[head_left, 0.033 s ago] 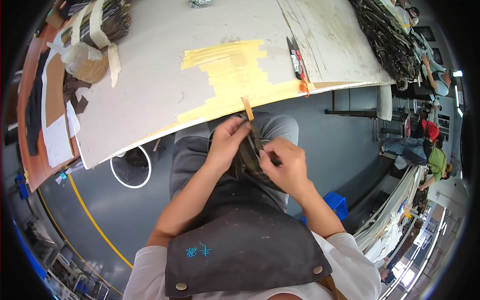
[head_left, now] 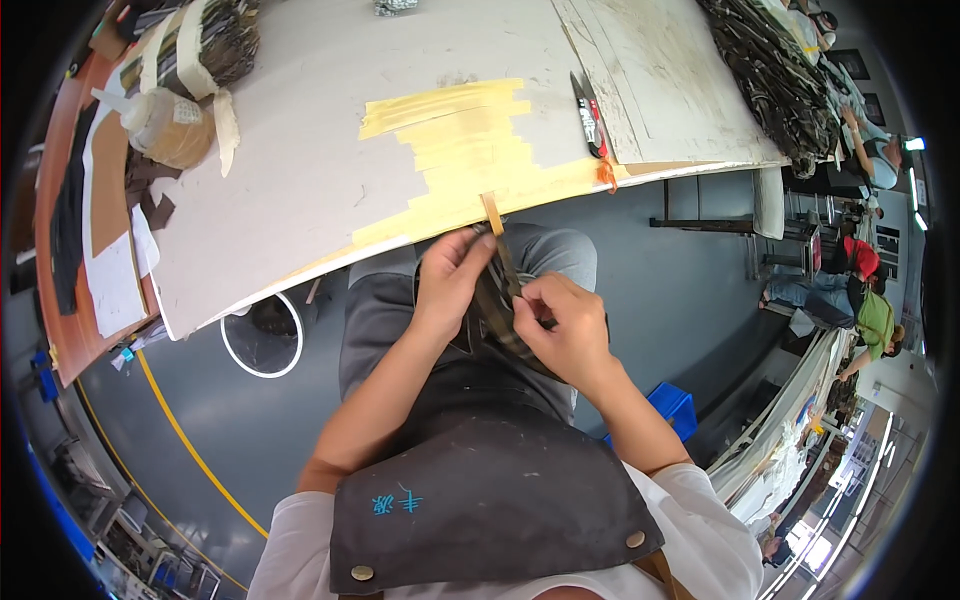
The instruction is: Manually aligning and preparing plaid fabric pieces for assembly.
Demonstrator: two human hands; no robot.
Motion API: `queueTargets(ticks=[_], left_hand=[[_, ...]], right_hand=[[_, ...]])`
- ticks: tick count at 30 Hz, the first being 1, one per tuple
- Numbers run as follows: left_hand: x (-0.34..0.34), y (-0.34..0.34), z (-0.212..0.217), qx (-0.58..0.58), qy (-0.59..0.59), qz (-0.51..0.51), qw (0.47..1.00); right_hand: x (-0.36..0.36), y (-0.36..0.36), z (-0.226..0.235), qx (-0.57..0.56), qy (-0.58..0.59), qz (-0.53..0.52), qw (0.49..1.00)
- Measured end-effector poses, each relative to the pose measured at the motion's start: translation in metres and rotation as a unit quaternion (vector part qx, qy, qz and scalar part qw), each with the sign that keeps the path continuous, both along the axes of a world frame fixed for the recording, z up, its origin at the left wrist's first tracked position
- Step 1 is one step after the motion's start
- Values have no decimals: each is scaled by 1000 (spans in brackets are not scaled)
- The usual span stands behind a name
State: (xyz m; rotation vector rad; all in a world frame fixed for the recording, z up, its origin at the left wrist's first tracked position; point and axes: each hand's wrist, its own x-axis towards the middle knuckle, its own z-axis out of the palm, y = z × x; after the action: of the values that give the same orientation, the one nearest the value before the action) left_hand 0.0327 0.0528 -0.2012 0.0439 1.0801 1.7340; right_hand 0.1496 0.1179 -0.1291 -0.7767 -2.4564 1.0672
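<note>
A dark, narrow strap (head_left: 509,267) runs below the table edge, over my lap. My left hand (head_left: 452,275) pinches it near its upper end, thumb against fingers. Lower down on the same strap, my right hand (head_left: 566,322) has thumb and forefinger closed on it, with the other fingers curled. A short tan strip (head_left: 492,213) overhangs the table edge and meets the strap's upper end; how they join cannot be made out. More dark banded material (head_left: 498,318) hangs between my hands, its lower part partly hidden by the right one.
The grey tabletop (head_left: 290,170) has yellow tape (head_left: 460,150) at its front edge. Red-handled snips (head_left: 592,120) lie to the right. A glue bottle (head_left: 170,125) and a bundle of strips (head_left: 225,45) stand left. Dark strips (head_left: 770,80) are piled far right. A white-rimmed bin (head_left: 262,335) is below.
My right hand has shifted slightly left, and its fingers have turned a little on the strap. The left hand has moved up slightly, still pinching.
</note>
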Motion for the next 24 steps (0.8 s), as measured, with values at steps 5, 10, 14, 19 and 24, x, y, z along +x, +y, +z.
queueTargets(ticks=[5,10,14,19,24], left_hand=[[7,3,-8,-58,113,48,991],[-4,-18,15,-124,635,88,758],[-4,-22,45,-78,495,12,865],[-1,-19,34,-70,363,-8,929],[-2,-17,36,-63,294,-14,954]], right_hand=[[-3,6,-4,-41,10,5,999],[-5,20,-13,-259,47,-80,961],[-11,22,-11,-345,50,-68,935],[-13,21,-15,-352,52,-83,931],[-11,25,-20,-363,41,-59,929]])
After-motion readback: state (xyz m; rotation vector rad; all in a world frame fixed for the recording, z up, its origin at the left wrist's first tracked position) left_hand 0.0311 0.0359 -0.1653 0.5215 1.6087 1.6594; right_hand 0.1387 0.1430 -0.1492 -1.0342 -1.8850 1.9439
